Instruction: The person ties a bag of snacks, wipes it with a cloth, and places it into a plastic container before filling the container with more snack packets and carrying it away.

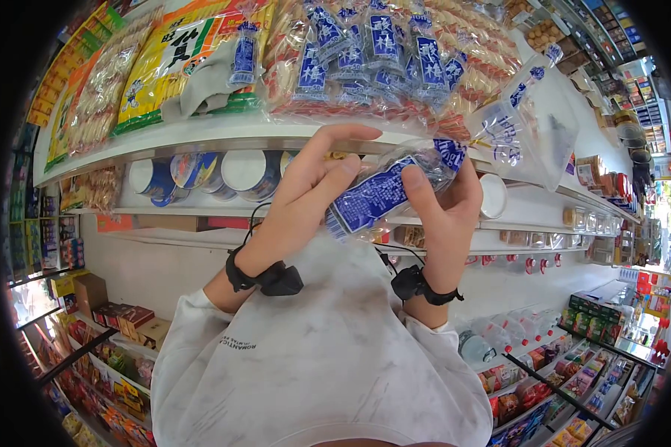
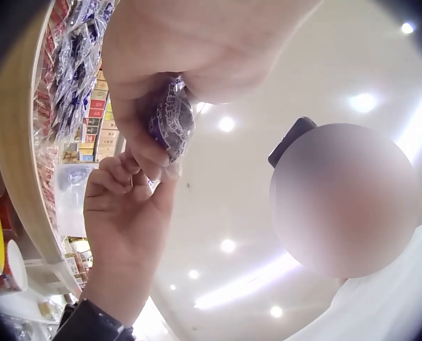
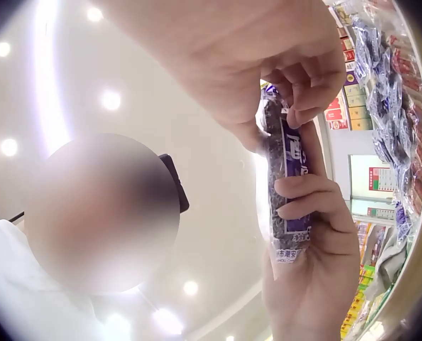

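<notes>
Between both hands, above the shelf edge, is a packet of sour plums (image 1: 376, 195) in clear plastic with a blue label; dark contents show through it in the right wrist view. The left hand (image 1: 306, 182) grips the packet's lower end, and its fingers (image 3: 303, 195) curl over the label in the right wrist view. At the other end, the right hand (image 1: 455, 216) pinches the packet, thumb on the front, other fingers largely hidden behind. Similar blue-labelled packets (image 1: 384, 45) lie piled on the upper shelf just beyond the hands.
A clear bag with blue print (image 1: 514, 138) hangs over the shelf edge at right. Yellow snack bags (image 1: 164, 67) and a grey cloth (image 1: 205, 86) lie at left. White-lidded tubs (image 1: 242, 171) stand on the shelf below. Large clear bottles (image 1: 507, 328) lie lower right.
</notes>
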The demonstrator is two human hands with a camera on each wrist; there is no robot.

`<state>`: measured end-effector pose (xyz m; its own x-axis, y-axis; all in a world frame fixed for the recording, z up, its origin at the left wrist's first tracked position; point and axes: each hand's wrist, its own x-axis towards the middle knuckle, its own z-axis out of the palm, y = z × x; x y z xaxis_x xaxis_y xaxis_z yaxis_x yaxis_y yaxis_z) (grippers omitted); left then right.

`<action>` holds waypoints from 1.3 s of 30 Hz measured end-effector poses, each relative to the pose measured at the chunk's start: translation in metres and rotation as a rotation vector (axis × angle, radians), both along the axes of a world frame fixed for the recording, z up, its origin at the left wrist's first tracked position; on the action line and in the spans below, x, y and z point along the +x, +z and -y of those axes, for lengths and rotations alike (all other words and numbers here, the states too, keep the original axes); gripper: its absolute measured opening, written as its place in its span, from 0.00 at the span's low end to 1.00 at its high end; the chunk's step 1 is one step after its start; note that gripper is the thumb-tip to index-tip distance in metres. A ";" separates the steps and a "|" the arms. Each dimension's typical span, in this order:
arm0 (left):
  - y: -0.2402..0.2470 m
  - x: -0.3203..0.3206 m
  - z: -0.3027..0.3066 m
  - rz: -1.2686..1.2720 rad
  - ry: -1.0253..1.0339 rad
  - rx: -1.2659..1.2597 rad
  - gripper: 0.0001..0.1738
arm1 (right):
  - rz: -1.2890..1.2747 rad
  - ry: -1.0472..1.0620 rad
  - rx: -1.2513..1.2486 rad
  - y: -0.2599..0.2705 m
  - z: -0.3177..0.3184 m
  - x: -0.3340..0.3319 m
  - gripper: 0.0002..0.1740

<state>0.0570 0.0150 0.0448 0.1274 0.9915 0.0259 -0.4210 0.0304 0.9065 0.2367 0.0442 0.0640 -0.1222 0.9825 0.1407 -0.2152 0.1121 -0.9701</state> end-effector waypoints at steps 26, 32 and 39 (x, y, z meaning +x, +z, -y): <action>-0.016 0.001 -0.021 -0.899 0.305 0.635 0.30 | 0.452 0.051 0.437 0.001 -0.001 0.031 0.25; -0.021 0.008 -0.044 -0.923 0.207 0.701 0.25 | 0.534 -0.054 0.483 0.013 0.001 0.041 0.25; -0.007 0.024 -0.053 -0.862 0.162 0.773 0.35 | 0.535 -0.177 0.491 0.020 -0.001 0.061 0.23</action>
<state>0.0808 0.0681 0.0381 0.2709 0.7556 0.5964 0.3939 -0.6523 0.6475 0.2982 0.0447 0.0840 -0.1429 0.8331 0.5343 0.3335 0.5488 -0.7665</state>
